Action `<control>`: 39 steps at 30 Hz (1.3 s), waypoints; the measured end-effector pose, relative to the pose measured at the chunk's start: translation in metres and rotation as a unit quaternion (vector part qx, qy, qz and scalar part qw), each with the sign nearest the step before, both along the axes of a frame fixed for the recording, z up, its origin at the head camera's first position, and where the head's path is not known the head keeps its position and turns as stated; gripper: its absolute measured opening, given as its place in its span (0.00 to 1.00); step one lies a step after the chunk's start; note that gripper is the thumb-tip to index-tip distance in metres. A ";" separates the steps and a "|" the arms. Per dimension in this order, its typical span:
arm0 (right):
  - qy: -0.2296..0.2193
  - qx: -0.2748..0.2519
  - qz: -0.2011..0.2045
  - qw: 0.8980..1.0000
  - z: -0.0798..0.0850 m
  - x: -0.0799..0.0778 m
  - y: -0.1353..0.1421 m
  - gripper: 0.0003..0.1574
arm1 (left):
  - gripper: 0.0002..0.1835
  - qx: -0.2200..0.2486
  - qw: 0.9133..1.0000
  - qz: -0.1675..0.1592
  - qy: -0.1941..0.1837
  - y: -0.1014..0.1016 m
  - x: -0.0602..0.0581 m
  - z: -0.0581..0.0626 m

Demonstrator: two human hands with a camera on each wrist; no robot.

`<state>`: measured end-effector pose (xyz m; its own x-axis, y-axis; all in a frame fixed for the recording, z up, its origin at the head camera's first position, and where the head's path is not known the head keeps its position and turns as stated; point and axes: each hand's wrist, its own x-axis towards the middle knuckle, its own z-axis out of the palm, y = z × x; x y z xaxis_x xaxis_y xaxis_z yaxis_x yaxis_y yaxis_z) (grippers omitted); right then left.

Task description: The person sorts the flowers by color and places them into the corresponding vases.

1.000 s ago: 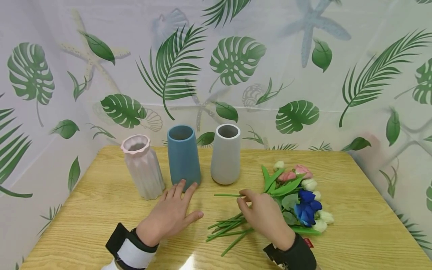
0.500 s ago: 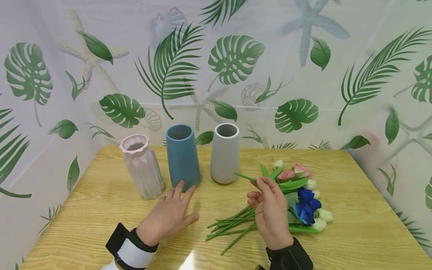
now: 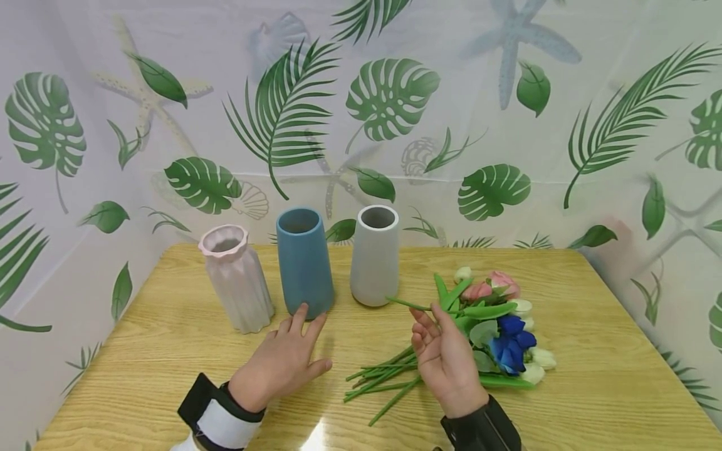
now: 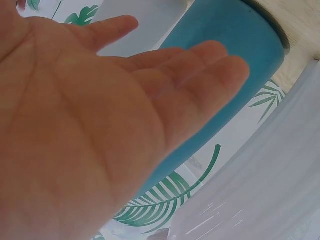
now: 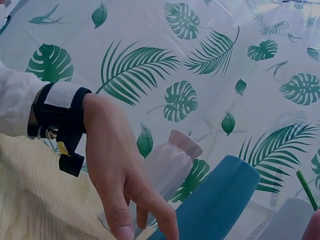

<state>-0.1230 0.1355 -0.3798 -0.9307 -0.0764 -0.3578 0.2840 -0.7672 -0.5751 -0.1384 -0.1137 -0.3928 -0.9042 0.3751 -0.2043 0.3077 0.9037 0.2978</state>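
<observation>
Three vases stand upright in a row: a ribbed pale pink one (image 3: 239, 285), a smooth blue one (image 3: 305, 266) and a smooth white one (image 3: 375, 266). My left hand (image 3: 282, 360) has its fingers spread, fingertips at the foot of the blue vase; the left wrist view shows these fingers (image 4: 200, 95) straight against the blue wall. Palm turned up, my right hand (image 3: 448, 360) pinches a green flower stem (image 3: 403, 303) between thumb and fingers. Its tip points left, overlapping the white vase's base in the head view. The flower's head lies among the other blooms.
Right of the vases lies a pile of artificial flowers with white, pink and blue blooms (image 3: 510, 347). Their loose green stems (image 3: 383, 376) point left across the wooden table (image 3: 609, 376). A leaf-printed cloth (image 3: 429, 37) hangs close behind the table.
My right hand has turned from palm down to palm up, raising the pinched stem off the table, then dipping slightly. The left hand stays at the blue vase.
</observation>
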 end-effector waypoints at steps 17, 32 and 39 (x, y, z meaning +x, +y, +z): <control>0.090 0.123 0.017 0.988 0.001 0.002 -0.001 0.07 | 0.39 -0.008 1.000 0.000 -0.008 -0.001 0.001 0.000; 0.103 0.093 0.015 0.990 -0.002 0.001 0.002 0.14 | 0.37 -0.017 1.000 -0.004 -0.019 0.000 -0.001 -0.004; 0.197 0.065 0.006 0.978 -0.006 0.001 0.002 0.10 | 0.36 -0.012 1.000 -0.010 -0.007 0.002 -0.002 -0.007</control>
<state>-0.1217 0.1376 -0.3854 -0.9976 -0.0663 0.0201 0.0303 -0.6785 -0.7340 -0.1404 -0.1114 -0.3995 -0.8938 0.3875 -0.2257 0.3213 0.9045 0.2805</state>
